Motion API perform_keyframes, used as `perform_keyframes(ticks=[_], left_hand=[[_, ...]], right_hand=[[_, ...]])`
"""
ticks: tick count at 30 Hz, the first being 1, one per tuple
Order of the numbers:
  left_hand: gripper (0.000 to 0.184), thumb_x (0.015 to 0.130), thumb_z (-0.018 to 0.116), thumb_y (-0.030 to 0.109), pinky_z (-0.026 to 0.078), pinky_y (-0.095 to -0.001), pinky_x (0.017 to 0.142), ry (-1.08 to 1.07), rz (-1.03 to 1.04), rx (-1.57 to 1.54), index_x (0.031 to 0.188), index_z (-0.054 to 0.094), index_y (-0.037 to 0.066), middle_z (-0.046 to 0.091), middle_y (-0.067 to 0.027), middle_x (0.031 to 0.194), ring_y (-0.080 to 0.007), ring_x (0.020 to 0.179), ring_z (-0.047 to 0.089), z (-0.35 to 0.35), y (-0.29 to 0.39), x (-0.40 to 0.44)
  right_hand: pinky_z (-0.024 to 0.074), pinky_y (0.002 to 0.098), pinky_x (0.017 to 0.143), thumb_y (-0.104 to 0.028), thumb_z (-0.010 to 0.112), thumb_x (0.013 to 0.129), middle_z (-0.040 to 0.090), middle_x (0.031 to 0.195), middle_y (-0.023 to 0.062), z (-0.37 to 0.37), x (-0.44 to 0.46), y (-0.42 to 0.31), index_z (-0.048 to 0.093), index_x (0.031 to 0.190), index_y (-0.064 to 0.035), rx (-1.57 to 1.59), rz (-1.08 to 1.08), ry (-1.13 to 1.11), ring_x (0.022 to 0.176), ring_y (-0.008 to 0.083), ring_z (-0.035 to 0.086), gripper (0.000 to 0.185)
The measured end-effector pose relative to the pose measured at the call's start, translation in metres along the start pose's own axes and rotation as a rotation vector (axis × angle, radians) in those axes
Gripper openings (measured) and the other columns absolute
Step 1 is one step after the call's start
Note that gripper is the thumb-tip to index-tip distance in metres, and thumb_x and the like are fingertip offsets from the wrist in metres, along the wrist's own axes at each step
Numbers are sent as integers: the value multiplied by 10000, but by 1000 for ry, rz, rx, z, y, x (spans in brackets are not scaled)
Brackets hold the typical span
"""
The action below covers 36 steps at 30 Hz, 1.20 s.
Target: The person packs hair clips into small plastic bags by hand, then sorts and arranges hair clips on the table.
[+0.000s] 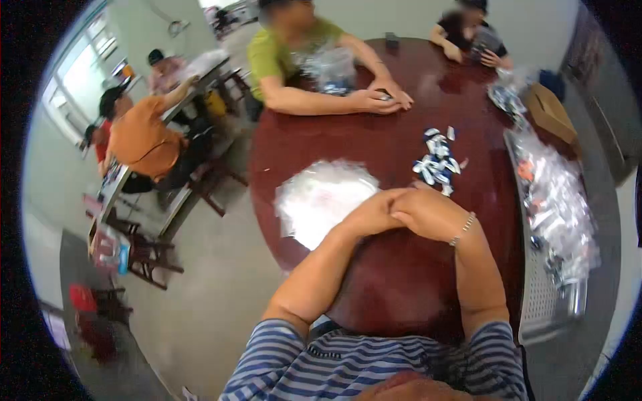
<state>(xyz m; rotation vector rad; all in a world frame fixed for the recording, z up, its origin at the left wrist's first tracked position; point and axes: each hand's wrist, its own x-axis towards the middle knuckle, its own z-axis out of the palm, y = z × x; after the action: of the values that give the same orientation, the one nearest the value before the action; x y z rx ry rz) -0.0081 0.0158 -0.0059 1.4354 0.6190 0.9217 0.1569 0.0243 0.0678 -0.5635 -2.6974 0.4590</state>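
Observation:
My left hand (376,212) and my right hand (433,214) are brought together over the near part of the dark red table (394,287). Both look closed, with the fingers folded against each other. Whatever lies between them, if anything, is hidden. A bracelet (463,229) circles my right wrist. Just beyond my hands is a loose pile of small white and dark blue pieces (436,160), too small to name. Left of my hands, close to my left forearm, lies a stack of clear plastic bags (324,200).
Across the table, a person in a green shirt (287,57) holds a small dark item beside a filled clear bag (331,70). Another person (471,37) sits at the far end. Plastic-wrapped goods (558,207) and a cardboard box (552,113) line the right side. Several people work at left.

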Motion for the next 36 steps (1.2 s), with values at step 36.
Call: perform_keyframes(ticks=[36], left_hand=[[367, 812, 700, 83, 481, -297, 870, 287, -248, 35, 1152, 585, 8, 671, -90, 967, -161, 917, 628, 2, 6, 1]], right_hand=[[495, 291, 761, -108, 611, 865, 665, 911, 96, -49, -60, 88, 588, 1115, 13, 142, 462, 440, 856, 146, 623, 278]])
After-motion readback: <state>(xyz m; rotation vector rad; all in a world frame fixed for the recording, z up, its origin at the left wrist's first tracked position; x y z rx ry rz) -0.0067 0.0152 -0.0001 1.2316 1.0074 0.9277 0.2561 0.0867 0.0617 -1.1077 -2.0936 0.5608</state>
